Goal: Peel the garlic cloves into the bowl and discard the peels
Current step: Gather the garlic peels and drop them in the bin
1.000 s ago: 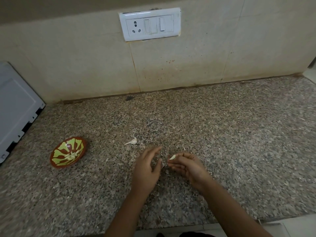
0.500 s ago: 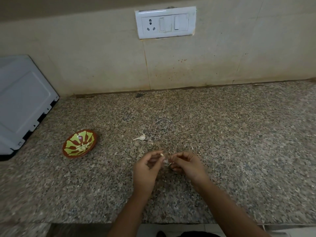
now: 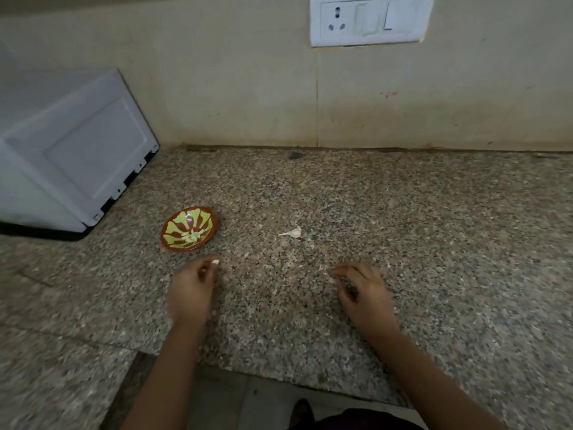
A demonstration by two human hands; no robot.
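A small red and yellow-green bowl stands on the granite counter with pale peeled cloves inside. My left hand pinches a peeled garlic clove at its fingertips, just below and right of the bowl. My right hand is over the counter with curled fingers; bits of thin peel show at its fingertips, and whether it pinches them is unclear. An unpeeled garlic clove lies on the counter between the hands, farther back.
A white appliance stands at the left against the tiled wall. A white switch and socket plate is on the wall. The counter's front edge runs just under my forearms, floor below.
My hands have parted. The left hand has carried the peeled clove leftward toward the bowl, and the right hand has moved right. The camera has turned left and moved closer.
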